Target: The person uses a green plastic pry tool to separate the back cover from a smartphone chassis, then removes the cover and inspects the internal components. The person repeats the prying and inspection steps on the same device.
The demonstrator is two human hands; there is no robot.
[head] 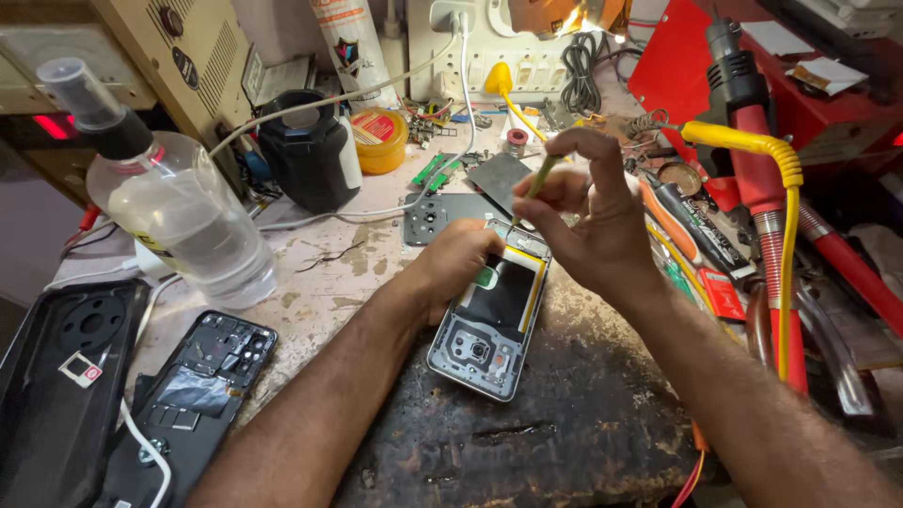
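An opened phone with its back off lies on the dark worn mat, battery and camera module showing. My left hand rests on the phone's left edge, fingers curled against it, holding it down. My right hand hovers above the phone's top end and pinches a thin green-handled tool, whose tip points down at the upper edge of the phone.
A clear spray bottle stands at left. Another stripped phone and a black case lie at the bottom left. A black jar, yellow tin, loose back panels, a red hot-air gun and yellow cable crowd the bench.
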